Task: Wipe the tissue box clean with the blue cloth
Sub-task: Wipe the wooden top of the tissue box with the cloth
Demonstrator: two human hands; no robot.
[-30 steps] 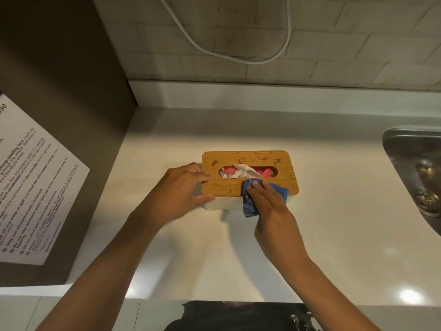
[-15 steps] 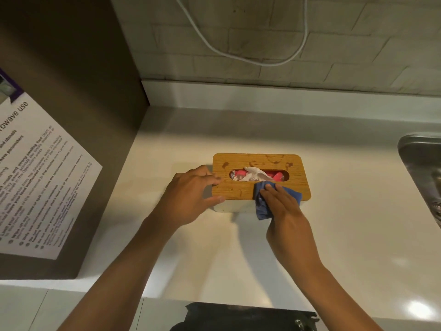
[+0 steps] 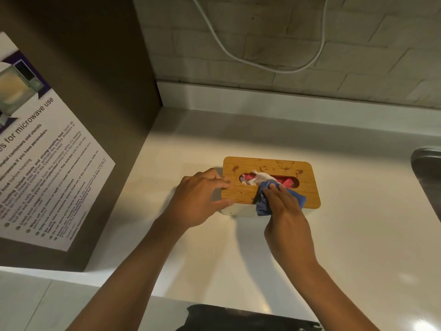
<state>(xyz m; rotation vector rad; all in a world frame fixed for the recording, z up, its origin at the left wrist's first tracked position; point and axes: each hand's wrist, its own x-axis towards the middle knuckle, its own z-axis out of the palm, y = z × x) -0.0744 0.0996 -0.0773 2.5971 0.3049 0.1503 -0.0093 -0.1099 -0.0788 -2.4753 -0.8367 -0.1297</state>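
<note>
The tissue box (image 3: 248, 191) has a wooden lid with dark stains, a white body and a slot showing a white tissue and red packaging. It rests on the pale counter (image 3: 358, 235). My left hand (image 3: 200, 201) grips the box's left end, fingers on the lid edge and thumb against the white side. My right hand (image 3: 284, 211) presses the crumpled blue cloth (image 3: 262, 206) onto the near middle of the lid, just below the slot. Part of the cloth hangs over the front edge.
A dark cabinet side (image 3: 107, 115) with a microwave notice sheet (image 3: 43, 163) stands to the left. A steel sink rim (image 3: 427, 168) lies at the right edge. A white cable (image 3: 269, 66) loops on the tiled wall behind.
My right hand with the cloth has slid slightly up the lid toward the slot. The left hand keeps its grip. The camera has shifted, so the box sits further right in view.
</note>
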